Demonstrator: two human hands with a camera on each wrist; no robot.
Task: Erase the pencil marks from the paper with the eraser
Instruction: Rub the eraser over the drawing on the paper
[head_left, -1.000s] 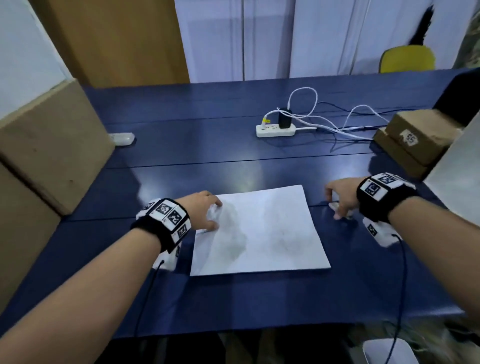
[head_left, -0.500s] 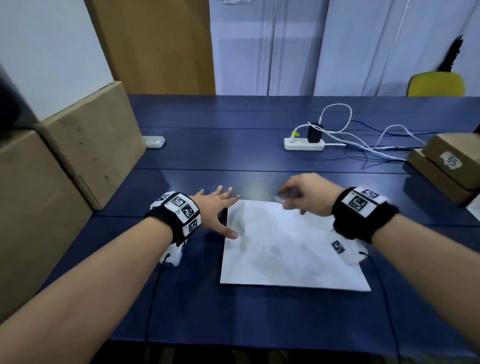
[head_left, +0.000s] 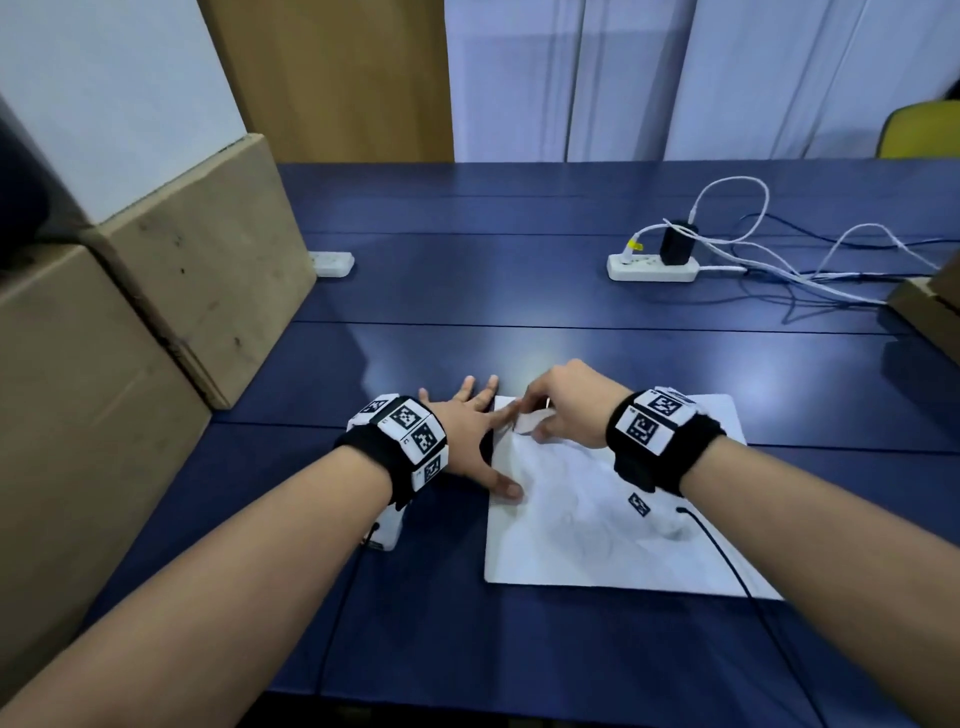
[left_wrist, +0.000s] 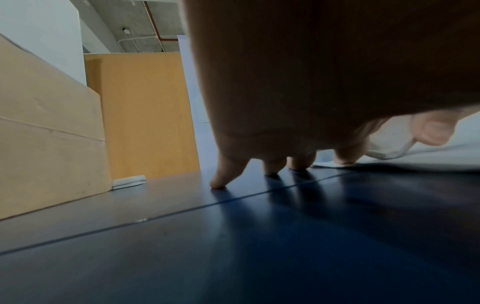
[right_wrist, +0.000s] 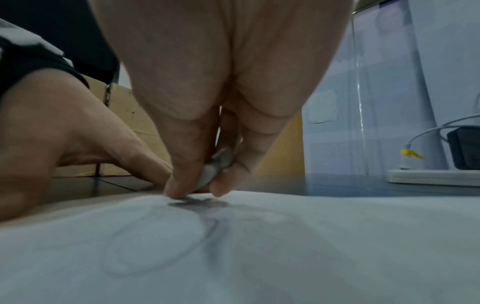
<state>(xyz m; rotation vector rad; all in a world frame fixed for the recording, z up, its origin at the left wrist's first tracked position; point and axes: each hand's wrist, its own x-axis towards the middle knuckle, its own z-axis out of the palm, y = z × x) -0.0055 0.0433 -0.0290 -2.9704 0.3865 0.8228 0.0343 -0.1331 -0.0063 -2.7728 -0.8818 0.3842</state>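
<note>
Now over the paper (head_left: 613, 540), no longer beside it: right hand (head_left: 566, 405) pinching eraser (right_wrist: 217, 170) down on the pencil marks (right_wrist: 197, 203) at far left corner, so rubbing can begin. Left hand (head_left: 467, 421) flat, fingers spread, pressing the left edge. Beyond, blue table (head_left: 519, 291), power strip (head_left: 652, 266), cardboard boxes (head_left: 208, 249)
</note>
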